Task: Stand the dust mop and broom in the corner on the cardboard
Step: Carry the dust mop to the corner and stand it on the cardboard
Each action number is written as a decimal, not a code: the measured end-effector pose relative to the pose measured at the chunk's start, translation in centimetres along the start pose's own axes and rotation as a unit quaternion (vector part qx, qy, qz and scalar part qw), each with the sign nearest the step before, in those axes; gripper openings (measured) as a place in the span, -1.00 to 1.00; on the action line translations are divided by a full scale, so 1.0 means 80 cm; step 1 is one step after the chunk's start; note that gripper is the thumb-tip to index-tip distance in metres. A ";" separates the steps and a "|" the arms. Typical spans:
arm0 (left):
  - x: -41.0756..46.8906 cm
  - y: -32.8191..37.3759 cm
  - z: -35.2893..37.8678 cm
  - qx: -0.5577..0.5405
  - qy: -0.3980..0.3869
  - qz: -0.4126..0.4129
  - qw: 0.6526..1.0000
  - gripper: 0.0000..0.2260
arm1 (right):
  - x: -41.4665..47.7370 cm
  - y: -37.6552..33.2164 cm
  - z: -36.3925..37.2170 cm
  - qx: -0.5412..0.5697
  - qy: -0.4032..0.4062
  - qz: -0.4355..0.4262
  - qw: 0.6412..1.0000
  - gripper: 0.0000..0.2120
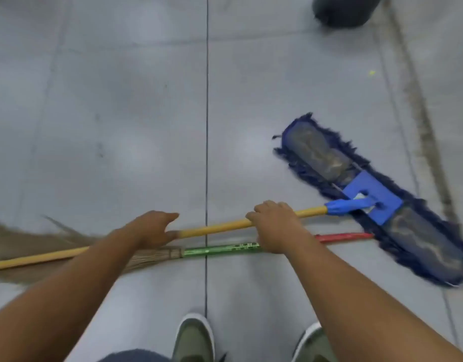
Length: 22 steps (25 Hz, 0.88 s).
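The dust mop lies on the grey floor, its blue fringed head [381, 194] at the right and its yellow wooden handle [217, 227] running leftward across the view. Just below it lies the broom, with a green and red handle [220, 249] and straw bristles [29, 244] fanned out at the left. My right hand [277, 226] is closed over both handles near their middle. My left hand [152, 228] rests on the yellow mop handle with its fingers bent around it. No cardboard or corner is in sight.
The floor is grey tile with a dark seam [206, 126] running down the middle. A dark rounded object [345, 9] sits at the top right. A dirty strip [418, 113] runs along the right side. My green shoes [193, 340] show at the bottom.
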<state>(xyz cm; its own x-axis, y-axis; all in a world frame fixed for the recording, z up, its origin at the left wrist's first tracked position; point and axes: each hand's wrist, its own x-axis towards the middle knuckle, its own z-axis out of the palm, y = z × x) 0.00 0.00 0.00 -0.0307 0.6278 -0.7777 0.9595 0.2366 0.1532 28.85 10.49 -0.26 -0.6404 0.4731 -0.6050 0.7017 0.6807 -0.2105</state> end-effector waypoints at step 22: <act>-0.661 0.078 -0.426 0.127 0.215 -0.103 0.963 -0.83 | -0.463 -0.164 -0.540 0.071 0.050 -0.061 0.994 -0.79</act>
<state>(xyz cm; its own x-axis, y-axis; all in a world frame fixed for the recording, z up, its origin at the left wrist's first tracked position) -1.93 -6.43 62.83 -0.2887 0.8489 -0.4428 0.9564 0.2345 -0.1740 29.85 8.19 58.06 -0.7463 0.4501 -0.4903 0.6494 0.6539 -0.3882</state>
